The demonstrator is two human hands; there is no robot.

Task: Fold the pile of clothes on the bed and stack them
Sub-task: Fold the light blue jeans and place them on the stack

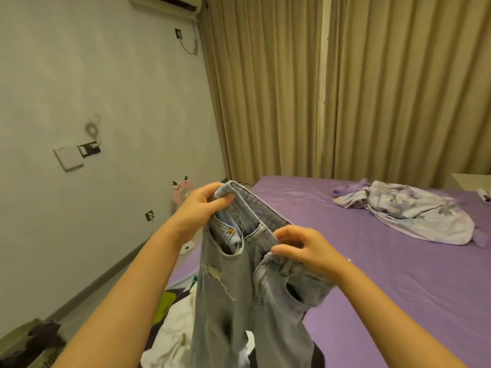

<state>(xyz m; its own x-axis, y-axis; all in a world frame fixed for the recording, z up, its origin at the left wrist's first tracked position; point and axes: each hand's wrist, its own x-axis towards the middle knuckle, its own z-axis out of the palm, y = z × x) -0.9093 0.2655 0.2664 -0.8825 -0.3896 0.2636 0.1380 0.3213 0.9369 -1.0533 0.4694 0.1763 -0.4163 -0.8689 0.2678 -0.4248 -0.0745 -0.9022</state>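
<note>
A pair of light blue ripped denim jeans (239, 282) hangs above the near left edge of the purple-sheeted bed (385, 274), held at its waistband. The left hand (202, 205) grips the far end, the right hand (305, 248) pinches the near end. White and dark clothes (172, 338) lie beneath. A crumpled pale lilac floral garment (414, 211) lies far right, before beige pleated curtains (345, 88).

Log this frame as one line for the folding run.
step: jeans lifted by waistband | left hand: grips waistband | right hand: pinches waistband | bed: floral garment unfolded | pile: below jeans
</note>
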